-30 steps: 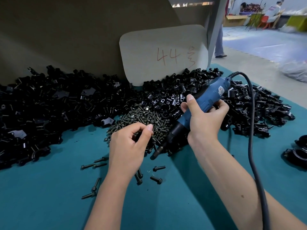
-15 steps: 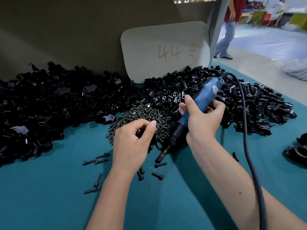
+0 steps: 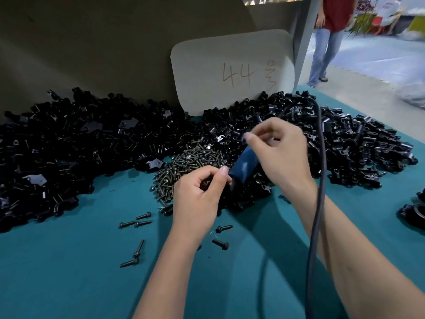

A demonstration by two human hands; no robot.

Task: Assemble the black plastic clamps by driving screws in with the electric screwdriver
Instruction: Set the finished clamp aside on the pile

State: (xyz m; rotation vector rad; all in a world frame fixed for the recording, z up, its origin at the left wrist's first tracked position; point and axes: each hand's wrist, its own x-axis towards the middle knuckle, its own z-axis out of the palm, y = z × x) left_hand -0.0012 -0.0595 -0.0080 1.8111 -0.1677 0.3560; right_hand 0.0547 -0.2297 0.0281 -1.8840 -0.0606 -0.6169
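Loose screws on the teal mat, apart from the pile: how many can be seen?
7 screws: five left of the left forearm, two right of it. More may hide beneath it.
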